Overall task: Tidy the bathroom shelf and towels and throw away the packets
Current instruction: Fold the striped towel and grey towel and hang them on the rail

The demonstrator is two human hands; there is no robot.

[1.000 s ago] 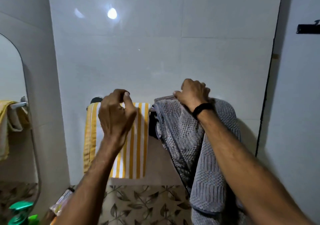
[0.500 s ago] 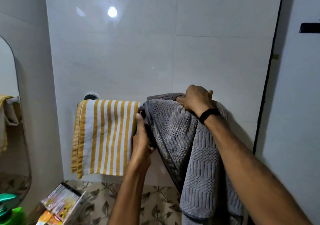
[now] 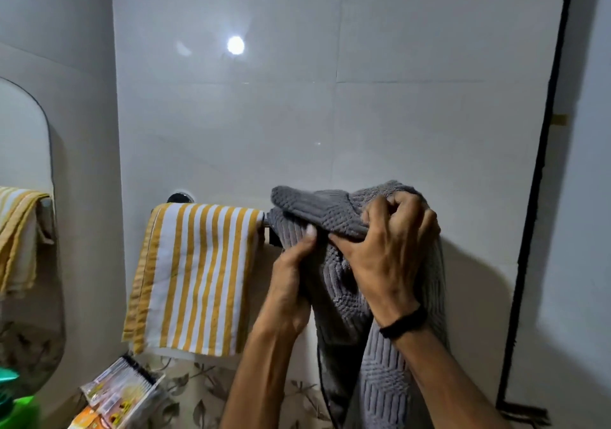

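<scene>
right hand (image 3: 390, 256): clutches grey towel (image 3: 334, 210) at its top fold, right of striped towel (image 3: 198, 276) (to re-hang it, I'd guess)
left hand (image 3: 291, 283): pinches its edge, for tension

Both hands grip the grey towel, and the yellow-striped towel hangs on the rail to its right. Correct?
Not quite. In the head view the yellow-striped towel hangs on the rail to the left of the grey towel, not the right. The rest holds: the left hand and right hand both grip the grey towel.
</scene>
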